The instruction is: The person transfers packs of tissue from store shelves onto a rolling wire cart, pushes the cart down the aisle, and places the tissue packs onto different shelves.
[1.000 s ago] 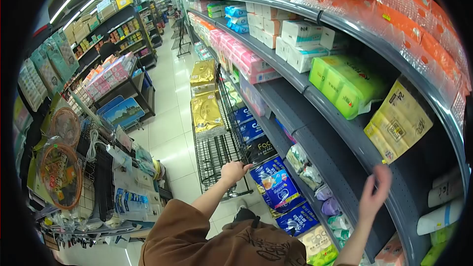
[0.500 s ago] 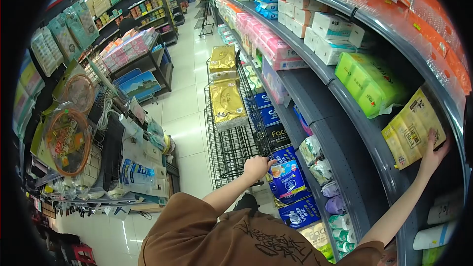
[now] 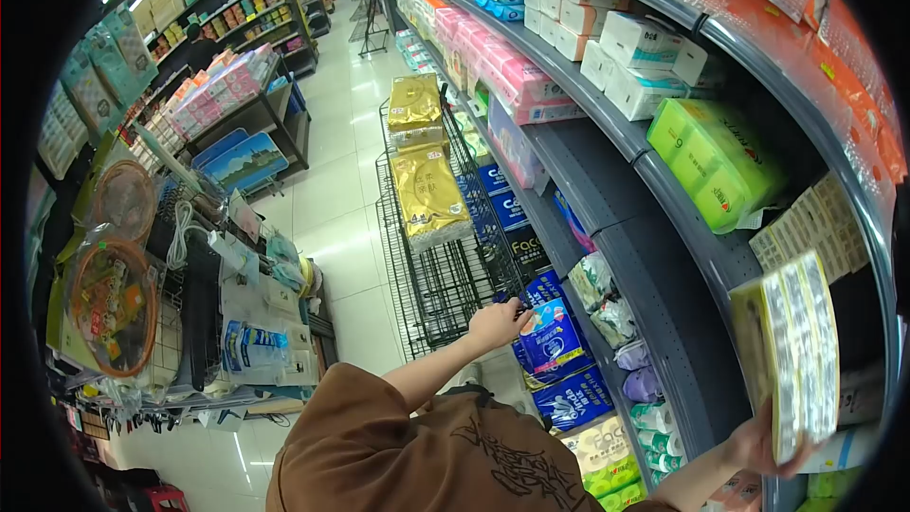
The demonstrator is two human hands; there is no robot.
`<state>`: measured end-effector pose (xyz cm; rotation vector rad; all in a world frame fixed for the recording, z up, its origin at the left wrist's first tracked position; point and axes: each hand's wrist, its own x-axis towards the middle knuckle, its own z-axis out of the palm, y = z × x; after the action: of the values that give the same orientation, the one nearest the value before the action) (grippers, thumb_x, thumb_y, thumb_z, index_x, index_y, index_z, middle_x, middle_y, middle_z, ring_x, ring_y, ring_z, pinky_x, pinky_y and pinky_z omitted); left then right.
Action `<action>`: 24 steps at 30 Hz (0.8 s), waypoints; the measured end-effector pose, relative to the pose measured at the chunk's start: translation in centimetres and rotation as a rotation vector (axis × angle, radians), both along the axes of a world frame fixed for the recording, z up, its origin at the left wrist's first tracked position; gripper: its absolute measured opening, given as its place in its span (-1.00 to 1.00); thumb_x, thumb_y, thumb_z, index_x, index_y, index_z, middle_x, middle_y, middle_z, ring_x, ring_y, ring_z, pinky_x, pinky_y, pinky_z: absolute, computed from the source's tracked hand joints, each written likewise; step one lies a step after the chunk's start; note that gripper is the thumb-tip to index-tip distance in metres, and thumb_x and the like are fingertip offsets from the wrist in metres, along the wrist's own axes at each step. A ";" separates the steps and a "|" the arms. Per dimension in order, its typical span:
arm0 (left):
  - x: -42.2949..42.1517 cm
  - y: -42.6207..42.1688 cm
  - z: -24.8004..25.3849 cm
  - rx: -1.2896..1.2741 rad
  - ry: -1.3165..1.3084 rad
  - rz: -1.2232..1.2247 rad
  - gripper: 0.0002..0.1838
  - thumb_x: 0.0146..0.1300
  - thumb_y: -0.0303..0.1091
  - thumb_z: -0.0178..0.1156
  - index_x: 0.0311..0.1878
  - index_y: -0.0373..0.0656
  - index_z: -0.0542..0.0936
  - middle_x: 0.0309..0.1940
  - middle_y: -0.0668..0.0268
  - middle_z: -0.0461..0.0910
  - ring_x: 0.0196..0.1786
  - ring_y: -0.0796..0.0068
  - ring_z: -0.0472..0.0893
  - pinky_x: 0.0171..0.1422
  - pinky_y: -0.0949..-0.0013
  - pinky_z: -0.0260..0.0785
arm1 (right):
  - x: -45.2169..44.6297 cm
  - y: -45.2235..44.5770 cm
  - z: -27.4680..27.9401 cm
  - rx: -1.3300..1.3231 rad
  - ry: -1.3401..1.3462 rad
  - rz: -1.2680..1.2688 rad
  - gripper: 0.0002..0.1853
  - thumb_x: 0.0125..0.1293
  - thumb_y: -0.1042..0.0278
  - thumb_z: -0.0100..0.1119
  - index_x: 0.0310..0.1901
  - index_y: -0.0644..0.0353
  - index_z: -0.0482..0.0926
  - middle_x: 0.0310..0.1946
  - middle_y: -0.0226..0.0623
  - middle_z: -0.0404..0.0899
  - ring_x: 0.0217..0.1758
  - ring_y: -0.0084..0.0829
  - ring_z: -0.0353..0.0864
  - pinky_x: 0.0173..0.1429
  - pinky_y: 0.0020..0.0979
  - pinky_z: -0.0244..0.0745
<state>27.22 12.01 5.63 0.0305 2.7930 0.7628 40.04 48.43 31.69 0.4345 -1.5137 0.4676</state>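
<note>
My right hand (image 3: pixel 760 444), low on the right, grips the lower end of a yellow tissue pack (image 3: pixel 804 346). The pack is tilted upright in front of the shelf, its side with rows of pale rolls or folded sheets facing me. Behind it on the shelf lies a similar beige pack (image 3: pixel 817 226), beside a green tissue pack (image 3: pixel 709 163). Closed fingers of my left hand (image 3: pixel 497 325) rest around the near end of a black wire shopping cart (image 3: pixel 389 270). Inside the cart lie a gold tissue pack (image 3: pixel 427 188) and a farther gold pack (image 3: pixel 414 106).
Curved grey shelves (image 3: pixel 654 322) line the right side, with pink packs (image 3: pixel 493 62), white boxes (image 3: pixel 640 43) and blue packs (image 3: pixel 555 337). A display rack (image 3: pixel 185 303) stands left of the tiled aisle (image 3: pixel 332 199). Farther back is a person (image 3: pixel 197 45) in dark clothes.
My right hand has drawn the yellow pack off the shelf, down and toward me, turning its side into view. Another pack behind it now shows. My left hand stays on the cart.
</note>
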 end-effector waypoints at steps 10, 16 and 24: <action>1.8 -4.6 4.4 1.171 -0.018 -0.433 0.02 0.15 -0.21 0.45 0.53 -0.23 0.01 0.41 0.08 0.27 0.48 0.28 0.24 0.52 0.21 0.15 | -13.1 -17.7 -4.7 -0.637 -0.975 0.749 -0.28 0.12 0.66 0.32 0.26 0.19 0.14 0.16 -0.07 0.38 0.25 -0.29 0.42 0.36 -0.25 0.32; 2.7 -9.1 1.2 1.562 -0.075 -0.039 -0.27 0.42 -0.34 0.18 0.53 -0.22 0.04 0.37 0.21 0.33 0.40 0.40 0.33 0.49 0.29 0.19 | -17.4 -25.7 -10.0 -0.419 -1.461 1.196 0.09 0.14 0.47 0.38 0.57 0.13 -0.20 0.52 -0.04 0.03 0.51 -0.19 0.20 0.47 -0.22 0.23; 0.6 -14.8 -2.8 0.552 0.074 -0.123 -0.41 0.49 0.00 -0.04 0.32 -0.33 0.39 0.22 -0.07 0.48 0.22 -0.12 0.46 0.39 0.05 0.27 | -24.6 -31.7 -14.2 -0.465 -1.633 0.900 -0.07 0.18 0.48 0.31 0.52 0.26 -0.01 0.28 -0.06 0.43 0.21 -0.24 0.56 0.24 -0.27 0.50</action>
<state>27.83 -2.75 2.78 0.3295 2.5229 1.4921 15.48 16.70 17.50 0.3058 -2.5416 2.2149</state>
